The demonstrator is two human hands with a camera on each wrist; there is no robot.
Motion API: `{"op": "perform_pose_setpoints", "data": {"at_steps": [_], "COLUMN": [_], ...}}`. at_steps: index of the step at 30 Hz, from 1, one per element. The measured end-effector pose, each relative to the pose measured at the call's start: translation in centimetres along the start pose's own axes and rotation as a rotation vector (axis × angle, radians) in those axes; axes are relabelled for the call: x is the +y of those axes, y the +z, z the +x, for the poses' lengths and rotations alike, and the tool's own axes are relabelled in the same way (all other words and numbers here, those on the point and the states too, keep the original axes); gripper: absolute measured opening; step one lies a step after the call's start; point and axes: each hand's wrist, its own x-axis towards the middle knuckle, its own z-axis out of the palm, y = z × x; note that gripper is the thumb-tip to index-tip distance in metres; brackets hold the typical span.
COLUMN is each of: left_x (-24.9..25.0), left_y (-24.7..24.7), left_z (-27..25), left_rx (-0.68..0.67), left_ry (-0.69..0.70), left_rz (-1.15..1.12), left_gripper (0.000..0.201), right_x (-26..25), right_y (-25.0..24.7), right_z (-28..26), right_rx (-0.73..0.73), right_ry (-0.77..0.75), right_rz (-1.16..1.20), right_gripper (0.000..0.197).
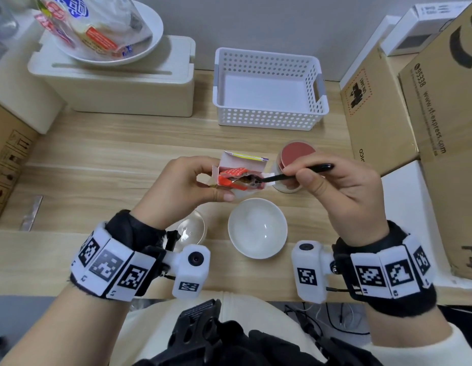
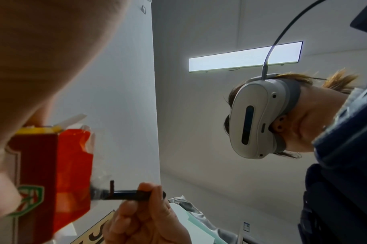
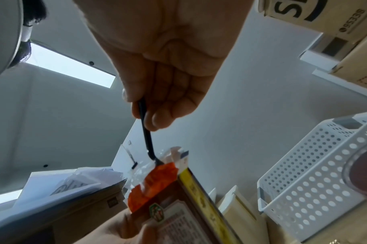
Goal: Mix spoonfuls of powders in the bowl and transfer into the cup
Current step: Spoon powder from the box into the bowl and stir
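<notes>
Left hand [image 1: 187, 178] gripped a small opened cardboard carton with red foil inner bag [image 1: 240, 171] above the white ceramic bowl [image 1: 257, 229]; right hand [image 1: 340, 191] pinched a slim black plastic spoon [image 1: 295, 173], tip inside the bag.

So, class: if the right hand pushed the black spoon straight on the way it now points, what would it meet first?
The right hand points the black spoon toward the open powder box in the left hand. Its tip is already inside the orange inner bag, so probably the powder and bag; depth there is unclear.
</notes>
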Motion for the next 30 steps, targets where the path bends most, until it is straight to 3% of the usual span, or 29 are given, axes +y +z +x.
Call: {"op": "perform_pose_setpoints", "data": {"at_steps": [7,14,20,30], "left_x": [0.0,-0.7,-1.1,-1.1], "left_y": [0.0,-0.2,-0.4,-0.4], "left_z": [0.0,0.0,0.3,0.5], "left_rx": [-0.018,-0.032,-0.052,-0.052], "left_ry": [-0.007,-0.022,-0.001,-0.007], "left_rz": [0.036,0.023,0.130,0.177], "left_gripper": [0.044,0.023,0.032,0.034], "right_x": [0.1,0.9,1.8,2.5], "right_y": [-0.2,0.0,0.2,0.5], "right_z": [-0.4,-0.7,-0.8,-1.0], "right_rx": [-0.033,0.126,0.291,0.390], "right_ry": [-0.010,0.125,0.298,0.395], "right_rz": [-0.035,0.265,0.453,0.537], "right_gripper": [0.020,0.017,0.018,0.019]}}
